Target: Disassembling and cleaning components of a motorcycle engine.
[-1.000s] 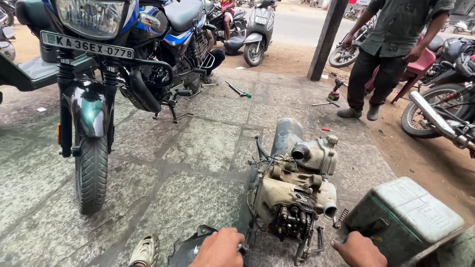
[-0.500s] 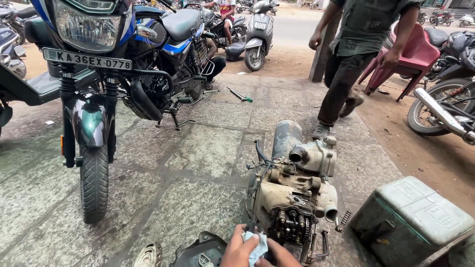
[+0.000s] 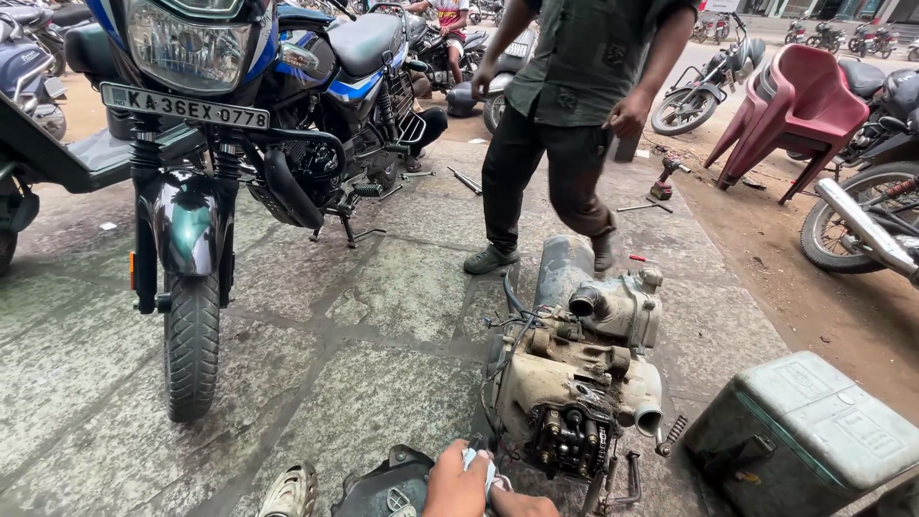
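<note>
1. Head view, hands: both hands sit at the 6 o'clock edge of the frame. The left hand (image 3: 458, 483) and the right hand (image 3: 522, 503) press together over a small pale cloth or wad (image 3: 483, 471). Their fingers look curled shut around it, though the right hand is mostly cut off by the frame edge, so I cannot tell its grip for sure.

2. Head view, the work piece: the removed engine (image 3: 574, 383) lies on the stone pavement (image 3: 316, 316), just at 12 to 1 o'clock from the hands, its open valve end facing them. Judged risk: grit from the pavement or lint from the cloth could get into the exposed parts.

3. Head view, stability: the engine rests on the ground with no stand visible. A hard wipe or push could rock it, and loose cables (image 3: 507, 311) at its 10 o'clock side could snag the fingers.

4. Head view, surroundings: a walking person (image 3: 574, 115) strides right beside the far end of the engine, at 12 o'clock. A misstep could knock it or kick dirt in.

5. Head view, sides: a green metal box (image 3: 804, 431) stands at 3 o'clock, a parked blue motorcycle (image 3: 249, 124) at 10 o'clock, and a dark cover (image 3: 383, 483) touches the left wrist area; elbow room is tight.
</note>
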